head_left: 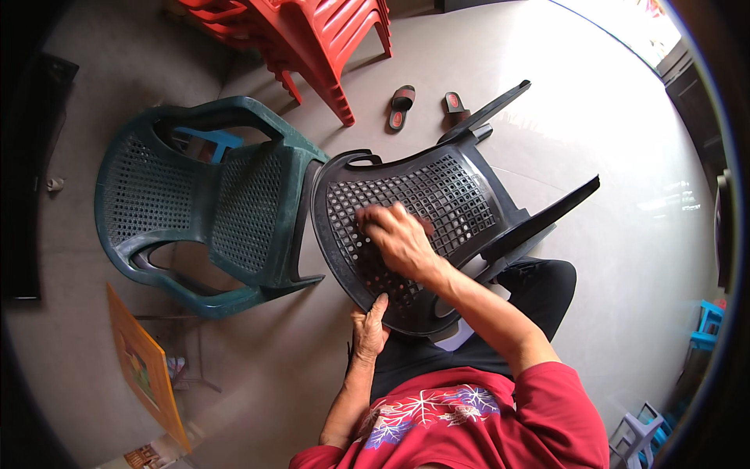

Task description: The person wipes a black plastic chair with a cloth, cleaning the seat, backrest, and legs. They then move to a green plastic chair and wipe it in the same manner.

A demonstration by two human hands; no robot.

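Note:
A black plastic armchair (457,195) with a lattice of square holes lies tipped over in front of me, its legs pointing to the upper right. My left hand (369,330) is closed around the near left rim of its backrest, thumb on top. Over the lattice, my right hand (397,237) is bent and pressed down, partly smeared by motion. A bit of dark reddish stuff shows beside its knuckles; what it is, I cannot make out. Just to the left, a green plastic armchair (248,205) stands close to the black one.
Stacked red plastic stools (312,47) stand at the far side. A pair of slippers, one slipper (401,107) left of the other slipper (455,105), lies on the floor. A framed yellow board (144,363) leans at lower left. Small blue stools (707,327) are at the right edge.

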